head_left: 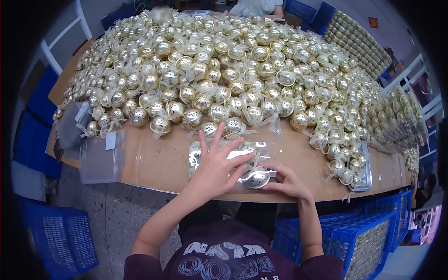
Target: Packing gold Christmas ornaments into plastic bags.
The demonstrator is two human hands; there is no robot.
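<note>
At the table's front edge lies a clear plastic bag with gold bauble ornaments inside. My left hand rests over it with the fingers spread out. At the bag's right end my right hand pinches the plastic beside a silvery-gold bauble. Parts of the bag and its contents are hidden under my left hand. Just beyond my fingertips, the front of a large heap of gold baubles with pale ribbons begins.
A cardboard-covered table carries the heap. Flat clear plastic bags lie at the left, a metal tray at the right. Blue crates stand below on the right, another blue crate at lower left. A person sits across the table.
</note>
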